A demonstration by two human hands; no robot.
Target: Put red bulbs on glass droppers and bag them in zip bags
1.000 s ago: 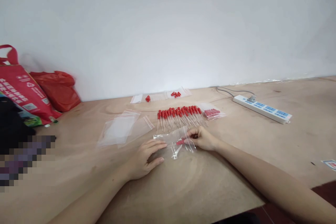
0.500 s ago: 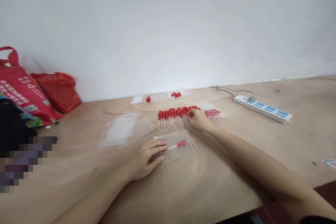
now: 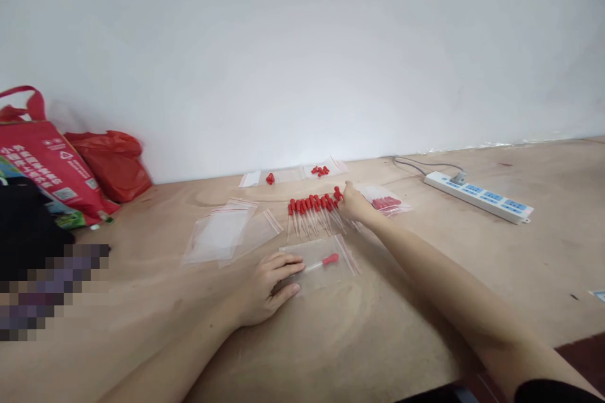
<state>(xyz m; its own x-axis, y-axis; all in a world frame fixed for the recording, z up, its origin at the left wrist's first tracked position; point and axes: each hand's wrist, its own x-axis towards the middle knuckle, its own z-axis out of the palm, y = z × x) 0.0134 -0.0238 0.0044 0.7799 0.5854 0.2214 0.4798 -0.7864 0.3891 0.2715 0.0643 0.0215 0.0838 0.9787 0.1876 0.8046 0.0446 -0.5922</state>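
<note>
One dropper lay in clear bag; my L hand, half-spread, weighted its end, prob. for steadiness; R hand touched dropper row, couldn't tell grip.

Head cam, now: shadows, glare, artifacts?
Head view: soft shadow beside the right forearm; head view: small glints along the foot of the wall; head view: pixelated patch at the left edge; head view: clear bag under left hand barely stands out from the table.

The right hand hides part of the dropper row; whether it grips a dropper cannot be told. The left hand covers the tip of the bagged dropper. The printed red bag is cut off at the left edge.
</note>
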